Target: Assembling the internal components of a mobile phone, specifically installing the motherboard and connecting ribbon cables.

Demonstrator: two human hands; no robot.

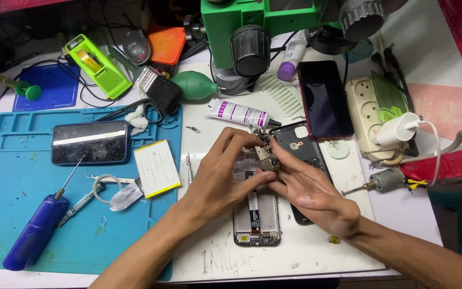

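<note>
Metal-shielded circuit board (266,155) sits pinched between my left hand (225,176) and right hand (311,195), fingers closed on its edges, lifted just above the opened phone (256,217), probably to keep it steady; black back cover (295,144) lies just right.

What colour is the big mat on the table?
The flat rubber work mat is blue, seen in the head view.

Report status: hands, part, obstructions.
Left hand and right hand both pinching small metal circuit board. Above opened grey phone frame. Nothing blocking.
</note>
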